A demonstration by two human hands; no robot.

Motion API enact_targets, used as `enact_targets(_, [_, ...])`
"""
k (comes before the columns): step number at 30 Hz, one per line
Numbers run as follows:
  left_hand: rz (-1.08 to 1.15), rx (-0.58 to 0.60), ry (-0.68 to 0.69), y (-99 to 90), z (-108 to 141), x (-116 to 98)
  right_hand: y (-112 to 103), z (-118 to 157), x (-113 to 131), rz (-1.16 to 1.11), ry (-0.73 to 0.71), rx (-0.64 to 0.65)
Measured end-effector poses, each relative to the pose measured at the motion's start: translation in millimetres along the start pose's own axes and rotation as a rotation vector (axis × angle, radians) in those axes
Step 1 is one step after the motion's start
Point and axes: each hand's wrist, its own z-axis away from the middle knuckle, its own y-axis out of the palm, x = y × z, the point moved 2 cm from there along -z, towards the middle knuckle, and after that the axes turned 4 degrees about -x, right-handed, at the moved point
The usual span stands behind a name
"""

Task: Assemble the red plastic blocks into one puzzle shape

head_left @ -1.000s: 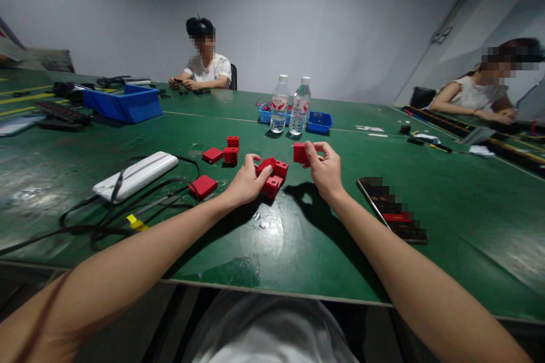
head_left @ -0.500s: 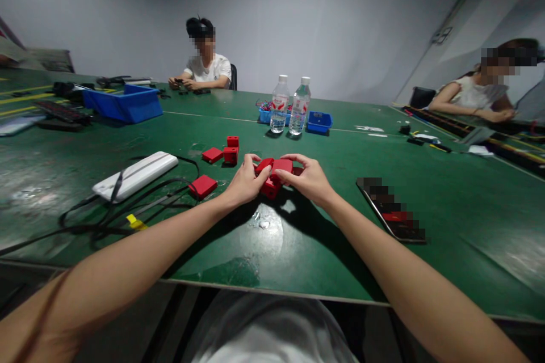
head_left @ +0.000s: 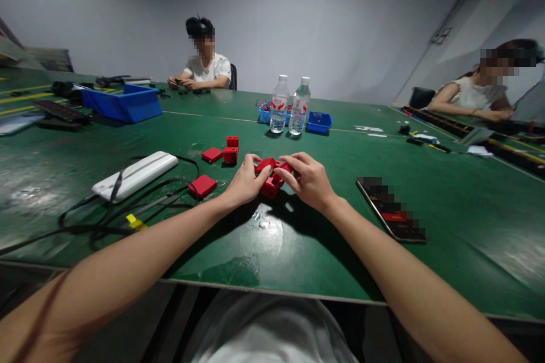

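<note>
Several red blocks, close together as a cluster (head_left: 271, 185), are between my two hands above the green table (head_left: 298, 261). My left hand (head_left: 248, 181) grips the cluster from the left, its thumb on the near side. At the right, my right hand (head_left: 310, 180) has its thumb and fingers around a red piece (head_left: 284, 169) at the cluster's right end. Left of my hands lie a flat red block (head_left: 203, 186), another flat red block (head_left: 212, 155) and two small red blocks (head_left: 230, 155), one behind the other.
A white power bank (head_left: 135, 176) with black cables is at the left, a phone (head_left: 389, 210) at the right. Two bottles (head_left: 299, 106) stand ahead by a small blue tray (head_left: 319, 122). A large blue bin (head_left: 128, 105) is far left. Two people sit across and at right.
The red piece at the right end has tilted, and its broad face no longer shows toward me. My right hand has turned slightly. My left hand has barely moved.
</note>
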Motion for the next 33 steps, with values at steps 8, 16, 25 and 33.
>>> enact_targets(8, [0.012,-0.012,0.018,0.9,-0.3,0.3,7.0,-0.1,1.0,0.205,-0.011,0.024])
enact_targets(16, [0.012,-0.015,0.021,3.1,-1.4,2.9,5.7,0.4,-3.7,0.101,0.01,-0.098])
enact_targets(25, [0.007,0.006,0.009,2.5,-0.4,2.1,15.8,1.9,3.3,0.067,0.051,-0.019])
enact_targets(33, [0.034,-0.006,0.023,1.9,-0.4,-0.7,17.1,2.5,4.5,-0.002,0.018,0.116])
